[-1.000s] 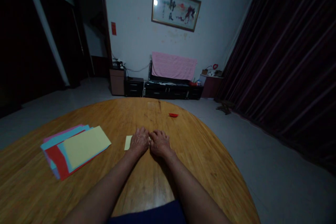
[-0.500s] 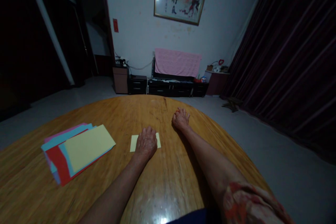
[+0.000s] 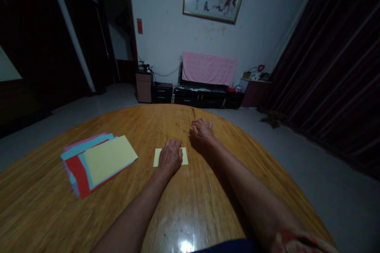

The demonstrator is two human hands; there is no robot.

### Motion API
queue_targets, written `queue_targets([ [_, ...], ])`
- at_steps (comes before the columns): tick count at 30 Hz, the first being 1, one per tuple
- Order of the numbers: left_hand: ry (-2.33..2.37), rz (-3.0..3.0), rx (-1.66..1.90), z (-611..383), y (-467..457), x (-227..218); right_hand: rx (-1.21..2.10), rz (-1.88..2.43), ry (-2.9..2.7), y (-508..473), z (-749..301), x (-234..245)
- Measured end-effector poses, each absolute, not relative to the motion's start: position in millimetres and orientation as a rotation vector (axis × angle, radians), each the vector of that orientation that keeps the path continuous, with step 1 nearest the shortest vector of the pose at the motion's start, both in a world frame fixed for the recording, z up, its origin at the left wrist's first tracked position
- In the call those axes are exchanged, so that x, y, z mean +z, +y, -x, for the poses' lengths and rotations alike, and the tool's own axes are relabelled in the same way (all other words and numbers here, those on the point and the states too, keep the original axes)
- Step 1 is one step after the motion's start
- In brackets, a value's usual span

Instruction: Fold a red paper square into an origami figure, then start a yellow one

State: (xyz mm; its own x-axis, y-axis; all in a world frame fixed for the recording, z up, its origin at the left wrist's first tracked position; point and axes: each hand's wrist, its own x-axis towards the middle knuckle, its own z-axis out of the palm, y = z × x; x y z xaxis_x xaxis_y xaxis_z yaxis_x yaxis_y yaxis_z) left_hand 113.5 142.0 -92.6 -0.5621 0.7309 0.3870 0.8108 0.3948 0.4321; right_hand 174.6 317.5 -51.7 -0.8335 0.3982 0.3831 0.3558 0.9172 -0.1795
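My left hand (image 3: 170,157) lies over a small pale yellow sheet of paper (image 3: 185,157), palm down with its fingers stretched forward. The paper shows on both sides of the hand; its middle is covered. Farther out and to the right, my right hand (image 3: 203,129) hovers low above the wooden table (image 3: 190,193), fingers bent and pointing left. A small red thing (image 3: 192,122) shows at its fingertips, mostly hidden, its kind too small to make out. Left of my left hand lies a fanned stack of coloured paper (image 3: 108,158), a yellow sheet on top.
The round table's far edge curves just beyond my right hand. Past it, a low black cabinet (image 3: 197,98) stands at the wall, with a pink towel (image 3: 208,69) draped over a screen. A dark curtain (image 3: 314,59) hangs at the right.
My right hand has shifted left, closer to the yellow paper, the red thing moving with it. My left hand stays on the paper. The whole view has swung slightly.
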Motion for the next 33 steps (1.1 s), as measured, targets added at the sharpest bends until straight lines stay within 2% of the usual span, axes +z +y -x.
queue_targets([
  [5,-2.479,0.811,-1.995,-88.6,140.5,-80.6,0.35,0.269,-2.658,269.5,-168.8,-36.7],
  [8,-2.309,0.684,-2.661,-84.0,135.6,-71.3,0.371,0.085,-2.688,250.6,-170.3,-29.8],
  [10,-2.108,0.68,-2.978,-85.5,133.4,-67.2,0.332,-0.005,-2.721,238.9,-171.7,-25.3],
  [12,-1.922,0.607,-3.147,-88.0,132.5,-64.3,0.287,-0.021,-2.754,228.4,-172.1,-21.0],
  [16,-1.799,0.44,-3.201,-89.3,131.5,-58.5,0.319,-0.022,-2.78,219.0,-168.8,-12.1],
  [23,-1.942,0.322,-3.087,-84.7,123.5,-44.4,0.776,0.215,-2.354,239.1,-162.8,0.4],
  [28,-2.055,0.369,-2.94,-84.8,122.3,-40.6,0.891,0.096,-2.261,242.1,-170.8,-23.2],
  [33,-2.182,0.573,-2.699,-81.5,125.9,-48.9,0.83,-0.005,-2.248,243.7,-174.1,-46.5],
])
